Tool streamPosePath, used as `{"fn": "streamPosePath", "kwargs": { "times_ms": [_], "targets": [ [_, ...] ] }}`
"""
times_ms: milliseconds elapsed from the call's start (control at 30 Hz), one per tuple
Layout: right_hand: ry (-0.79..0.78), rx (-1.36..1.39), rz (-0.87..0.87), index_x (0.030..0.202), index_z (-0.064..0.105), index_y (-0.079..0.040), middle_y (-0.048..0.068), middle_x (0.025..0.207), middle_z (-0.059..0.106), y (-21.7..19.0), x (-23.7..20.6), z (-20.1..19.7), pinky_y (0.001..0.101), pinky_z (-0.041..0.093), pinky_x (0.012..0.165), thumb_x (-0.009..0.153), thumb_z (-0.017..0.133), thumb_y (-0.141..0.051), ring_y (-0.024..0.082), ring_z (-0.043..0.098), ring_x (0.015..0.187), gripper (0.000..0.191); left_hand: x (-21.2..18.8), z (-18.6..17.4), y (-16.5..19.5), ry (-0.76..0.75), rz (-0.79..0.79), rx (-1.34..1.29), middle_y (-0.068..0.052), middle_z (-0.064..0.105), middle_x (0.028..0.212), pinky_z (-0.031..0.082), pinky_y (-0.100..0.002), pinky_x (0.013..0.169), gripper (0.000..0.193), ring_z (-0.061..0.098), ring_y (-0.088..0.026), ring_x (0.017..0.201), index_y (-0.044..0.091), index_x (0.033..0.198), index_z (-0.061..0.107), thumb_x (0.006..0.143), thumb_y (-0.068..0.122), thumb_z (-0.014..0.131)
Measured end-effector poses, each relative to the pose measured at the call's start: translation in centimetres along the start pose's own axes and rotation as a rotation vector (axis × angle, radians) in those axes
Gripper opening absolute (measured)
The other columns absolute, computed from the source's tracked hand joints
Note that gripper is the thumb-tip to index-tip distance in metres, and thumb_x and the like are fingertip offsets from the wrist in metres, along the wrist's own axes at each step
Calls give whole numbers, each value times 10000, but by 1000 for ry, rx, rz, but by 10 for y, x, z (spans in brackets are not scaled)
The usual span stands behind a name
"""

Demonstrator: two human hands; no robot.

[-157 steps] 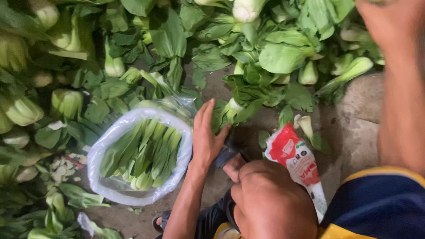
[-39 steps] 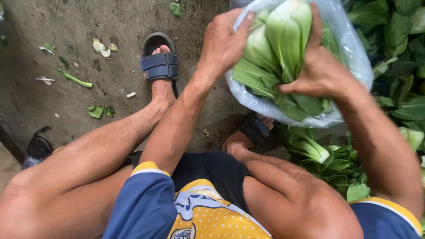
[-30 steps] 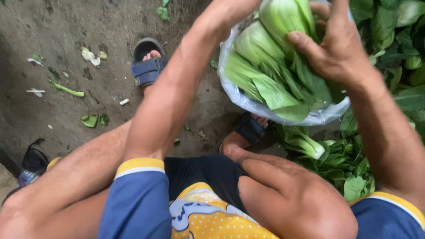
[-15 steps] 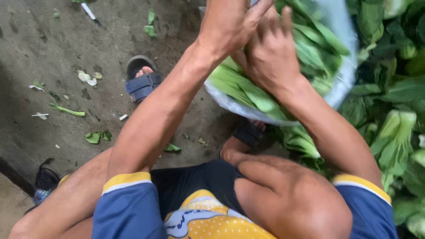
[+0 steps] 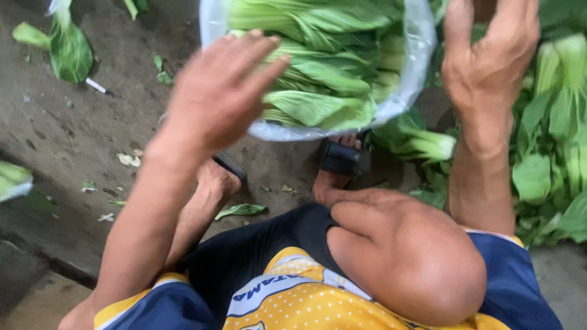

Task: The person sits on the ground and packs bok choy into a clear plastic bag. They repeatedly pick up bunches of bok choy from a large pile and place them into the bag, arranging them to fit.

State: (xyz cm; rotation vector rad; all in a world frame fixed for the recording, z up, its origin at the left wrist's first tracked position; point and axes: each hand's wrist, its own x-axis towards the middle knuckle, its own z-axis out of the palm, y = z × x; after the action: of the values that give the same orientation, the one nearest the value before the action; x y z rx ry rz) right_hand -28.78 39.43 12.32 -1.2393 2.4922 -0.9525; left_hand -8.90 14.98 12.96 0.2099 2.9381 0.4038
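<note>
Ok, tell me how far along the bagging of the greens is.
Done: the clear plastic bag is packed with bok choy, leaves reaching its rim. In hand: nothing gripped; the left hand hovers open at the bag's near edge, the right hand open beside it. Left: loose bok choy lies piled on the right, and the bag's mouth is untied.

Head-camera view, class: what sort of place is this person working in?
Probably a vegetable market or packing spot at ground level: a clear plastic bag stuffed with pale-stemmed leafy greens, more loose greens heaped on the right, and a bare grey concrete floor strewn with leaf scraps.
</note>
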Motion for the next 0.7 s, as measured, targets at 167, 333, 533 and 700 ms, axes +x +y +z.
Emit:
{"fn": "streamPosePath", "kwargs": {
  "times_ms": [167,333,533,700],
  "targets": [
    [-19,577,488,1296,463,5,115,1019,636,74,-129,39,326,598,604,1068,761,-200,174,684,767,428,47,56,22,-169,-73,25,-181,241,1689,137,-639,1232,1415,223,-411,1546,182,1664,242,502,661,891],
    [191,1055,667,1254,440,-50,71,872,583,82,-169,38,282,519,486,1059,683,-120,117,586,581,319,46,89,26,-241,-213,171,-175,189,1748,53,-727,1281,1335,131,-418,1632,200,1755,202,700,726,828],
    [205,252,359,1173,585,-46,63,907,657,62,-127,-13,399,574,716,1016,798,-219,233,694,787,316,48,86,59,-264,-125,179,-153,117,1802,37,-772,1228,1362,42,-452,1621,209,1747,222,624,747,773],
    [235,287,275,1195,641,-50,107,938,735,75,-115,0,401,554,689,970,777,-149,277,750,825,281,43,83,73,-383,-97,296,-32,84,1780,22,-814,1148,1267,8,-527,1562,380,1662,234,565,730,764]
  ]
}}
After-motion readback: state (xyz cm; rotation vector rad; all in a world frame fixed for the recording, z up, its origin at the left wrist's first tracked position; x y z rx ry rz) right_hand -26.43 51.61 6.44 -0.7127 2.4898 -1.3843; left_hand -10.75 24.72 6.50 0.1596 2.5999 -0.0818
